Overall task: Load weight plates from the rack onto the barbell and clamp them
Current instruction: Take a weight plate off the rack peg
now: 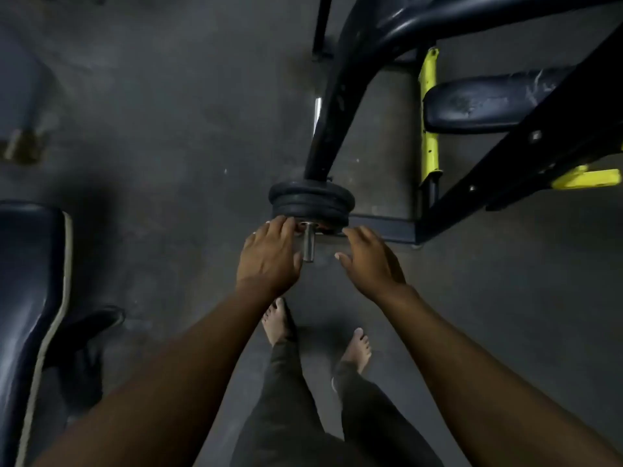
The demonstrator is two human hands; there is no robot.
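Observation:
A stack of dark round weight plates sits on a steel peg that points toward me from a dark curved machine arm. My left hand rests against the front face of the nearest plate, left of the peg, with its fingertips on the plate. My right hand hovers to the right of the peg, fingers spread, fingertips near the plate's right edge. Whether it touches the plate I cannot tell. The bare end of the peg shows between both hands. No clamp is visible.
A padded bench stands at the left. At the right a dark machine frame with yellow parts and a worn seat pad stands on the grey floor. My bare feet are below the hands.

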